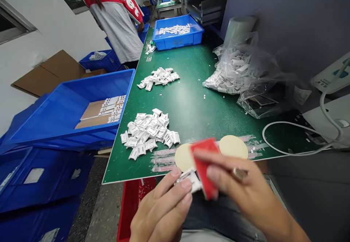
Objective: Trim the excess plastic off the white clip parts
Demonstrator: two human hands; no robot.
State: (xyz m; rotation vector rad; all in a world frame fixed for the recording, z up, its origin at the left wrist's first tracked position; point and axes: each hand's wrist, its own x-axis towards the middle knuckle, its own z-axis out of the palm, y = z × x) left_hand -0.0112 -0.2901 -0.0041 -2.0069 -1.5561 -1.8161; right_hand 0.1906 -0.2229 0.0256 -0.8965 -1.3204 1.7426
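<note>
Between the fingertips of my left hand (164,209) is a small white plastic part (193,182) with slots in it. My right hand (243,187) grips a flat red pad (203,165), blurred by motion, whose lower edge is up against or very near the white part. Something small and metallic shows at the right hand's fingers; I cannot tell what it is. Beyond the hands, two cream round discs (233,147) lie at the table's near edge, one partly covered by the pad. A pile of similar white parts (149,131) lies to the left.
On the green table (188,107) are a farther white pile (160,77), a clear bag of white parts (232,70), a white cable (295,125) and a blue tray (177,41). A deep blue bin (68,96) stands left; a red bin (129,205) sits below. A person (117,19) stands behind.
</note>
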